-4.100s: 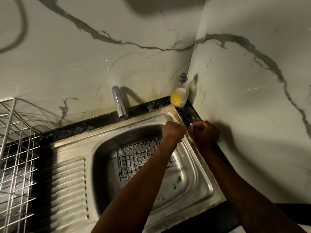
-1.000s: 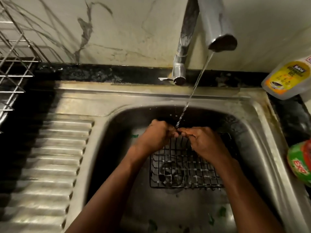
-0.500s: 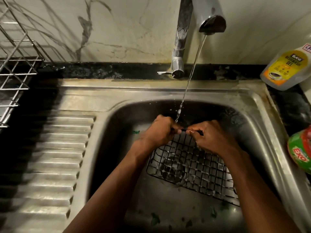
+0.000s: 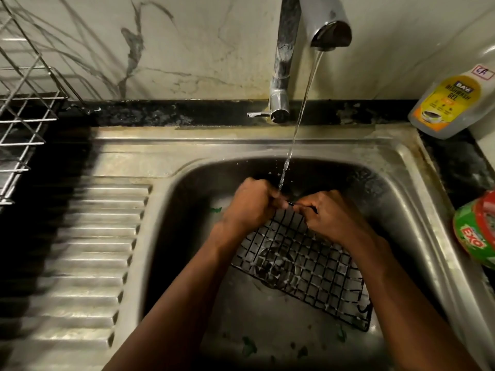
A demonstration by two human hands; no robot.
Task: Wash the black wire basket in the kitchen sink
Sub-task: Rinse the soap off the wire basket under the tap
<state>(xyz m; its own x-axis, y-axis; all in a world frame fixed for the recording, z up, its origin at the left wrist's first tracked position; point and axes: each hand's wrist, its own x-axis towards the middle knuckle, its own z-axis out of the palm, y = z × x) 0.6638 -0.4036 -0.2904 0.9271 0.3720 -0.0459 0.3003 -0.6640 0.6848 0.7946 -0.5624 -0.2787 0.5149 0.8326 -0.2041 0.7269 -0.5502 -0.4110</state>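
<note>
Blocked in the middle and right of the sink [image 4: 171, 236] by the tilted basket [image 4: 308, 266] and by the left hand [image 4: 251, 207] and right hand [image 4: 332, 218] on its far rim. Barred from above by the tap [image 4: 286, 57] and its water stream [image 4: 297, 124]. Free over the drainboard [image 4: 88, 250] at left, up to the wire rack [image 4: 24, 121]. Narrowed at right by a soap bottle [image 4: 450, 103] and a green tub [image 4: 476, 234].

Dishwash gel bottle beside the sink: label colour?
Yellow over orange, on the clear plastic dishwash gel bottle; head view.
</note>
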